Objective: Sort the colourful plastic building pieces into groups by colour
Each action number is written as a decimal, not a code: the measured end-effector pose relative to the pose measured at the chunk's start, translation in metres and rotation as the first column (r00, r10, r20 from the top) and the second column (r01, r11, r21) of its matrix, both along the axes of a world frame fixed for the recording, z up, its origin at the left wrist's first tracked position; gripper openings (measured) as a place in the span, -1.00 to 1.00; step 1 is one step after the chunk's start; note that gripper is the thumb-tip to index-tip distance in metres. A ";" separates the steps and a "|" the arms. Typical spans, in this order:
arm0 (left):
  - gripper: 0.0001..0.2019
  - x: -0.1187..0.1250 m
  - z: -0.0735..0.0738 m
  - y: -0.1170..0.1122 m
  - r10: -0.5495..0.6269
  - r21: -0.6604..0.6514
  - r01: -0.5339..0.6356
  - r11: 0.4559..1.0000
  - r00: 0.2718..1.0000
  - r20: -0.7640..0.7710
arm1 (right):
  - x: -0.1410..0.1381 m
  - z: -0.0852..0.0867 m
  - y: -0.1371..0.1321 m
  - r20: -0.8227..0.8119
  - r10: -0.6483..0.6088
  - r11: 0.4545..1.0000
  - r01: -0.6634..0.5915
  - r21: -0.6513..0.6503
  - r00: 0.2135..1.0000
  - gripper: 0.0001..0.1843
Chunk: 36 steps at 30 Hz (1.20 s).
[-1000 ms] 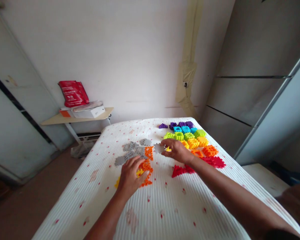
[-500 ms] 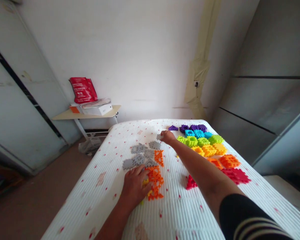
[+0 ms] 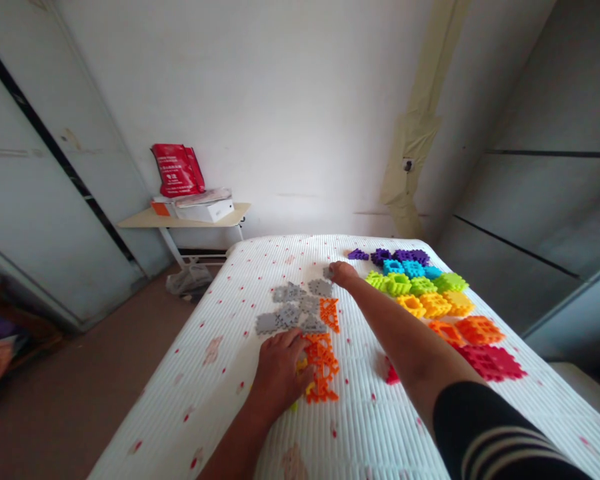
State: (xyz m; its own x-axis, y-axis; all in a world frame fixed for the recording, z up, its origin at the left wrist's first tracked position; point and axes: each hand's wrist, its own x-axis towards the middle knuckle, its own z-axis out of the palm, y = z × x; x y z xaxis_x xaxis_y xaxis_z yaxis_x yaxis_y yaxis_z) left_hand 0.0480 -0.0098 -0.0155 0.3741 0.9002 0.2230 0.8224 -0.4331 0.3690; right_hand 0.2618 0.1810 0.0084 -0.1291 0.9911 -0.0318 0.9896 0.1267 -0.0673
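Observation:
My right hand [image 3: 344,274] reaches to the far part of the bed, its fingers pinched on a small grey toothed puzzle block piece [image 3: 327,273] that they partly cover. My left hand [image 3: 281,365] rests nearer, with fingers and thumb apart around yellow pieces [image 3: 310,387] it partly hides. Beside that hand lie flat orange pieces [image 3: 323,365], joined or close together; I cannot tell which. Another orange piece [image 3: 329,313] lies just beyond. Several flat grey pieces [image 3: 287,313] are spread out between the two hands.
Rows of built blocks stand at the right: purple [image 3: 410,256], blue [image 3: 413,269], green [image 3: 422,286], yellow [image 3: 435,305], orange [image 3: 480,330] and red [image 3: 500,360]. A red piece [image 3: 393,373] sits under my right forearm. A side table [image 3: 145,219] with a red bag [image 3: 177,170] stands at the wall.
The whole view has shifted, moving the scene slightly right. Both hands stay at about the same places on the bed, the right still on the grey piece, which shows less now.

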 end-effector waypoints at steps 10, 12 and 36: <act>-0.64 0.001 0.003 -0.002 0.008 -0.007 -0.008 1.000 1.000 0.004 | -0.010 0.007 -0.027 -0.019 0.137 0.990 -0.137 0.035 0.990 -0.51; -0.64 0.001 0.004 -0.002 0.010 -0.022 -0.011 1.000 1.000 -0.005 | -0.013 0.002 -0.032 -0.011 0.140 0.990 -0.139 0.026 0.990 -0.46; -0.65 0.002 0.008 -0.004 0.041 -0.055 -0.042 0.998 0.999 -0.014 | 0.017 0.013 0.022 0.120 0.123 0.991 -0.129 0.042 0.985 -0.51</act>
